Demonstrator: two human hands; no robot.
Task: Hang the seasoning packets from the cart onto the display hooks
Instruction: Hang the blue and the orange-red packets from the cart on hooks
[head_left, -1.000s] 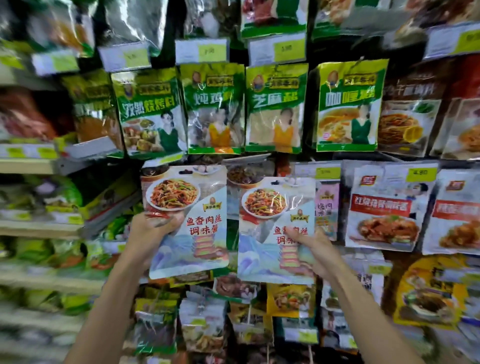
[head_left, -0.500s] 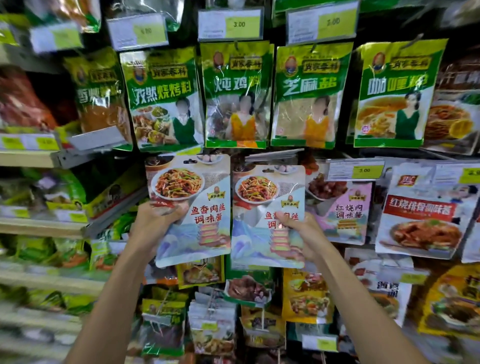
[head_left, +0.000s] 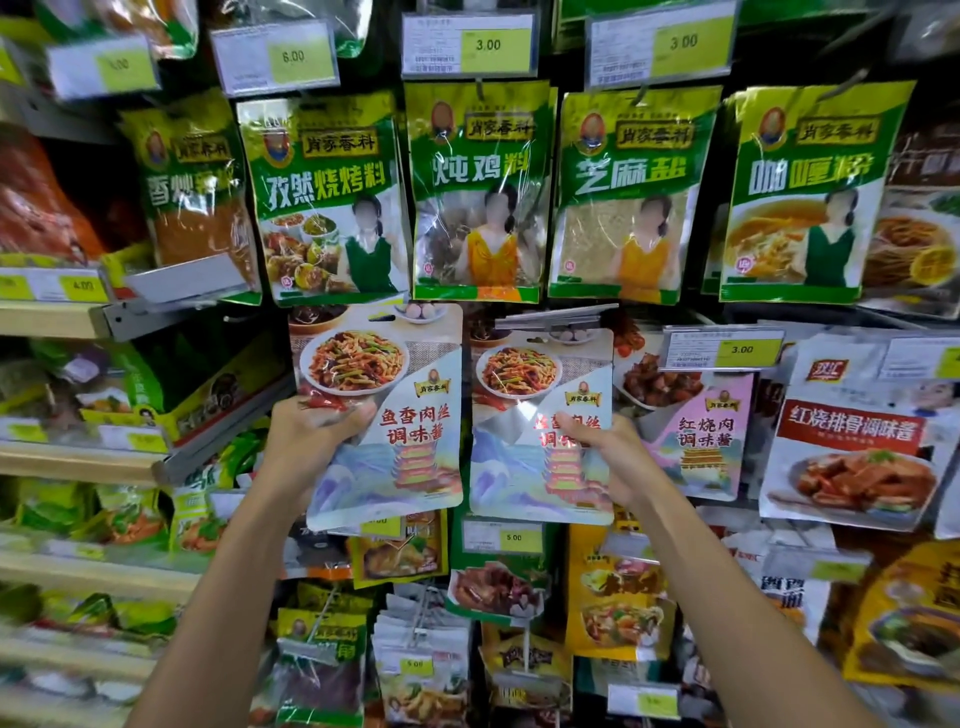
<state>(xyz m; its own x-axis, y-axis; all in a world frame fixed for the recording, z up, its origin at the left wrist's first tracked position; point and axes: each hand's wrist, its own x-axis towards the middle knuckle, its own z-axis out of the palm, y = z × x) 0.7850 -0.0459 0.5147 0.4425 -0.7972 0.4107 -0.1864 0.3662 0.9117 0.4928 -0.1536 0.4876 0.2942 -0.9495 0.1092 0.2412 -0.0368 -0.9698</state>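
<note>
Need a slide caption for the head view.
Left hand grips the left packet, right hand the right packet, both near a display hook under green spice packets.

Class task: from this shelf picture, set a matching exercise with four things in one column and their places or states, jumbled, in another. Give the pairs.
Things
1 left hand
2 right hand
3 pink packet
4 6.00 price tag

Places or states
A above the green packets
B grips the right packet, just below the silver hook
C hangs to the right of both held packets
D grips the left packet by its left edge

Pairs: 1-D, 2-B, 3-C, 4-A
</note>
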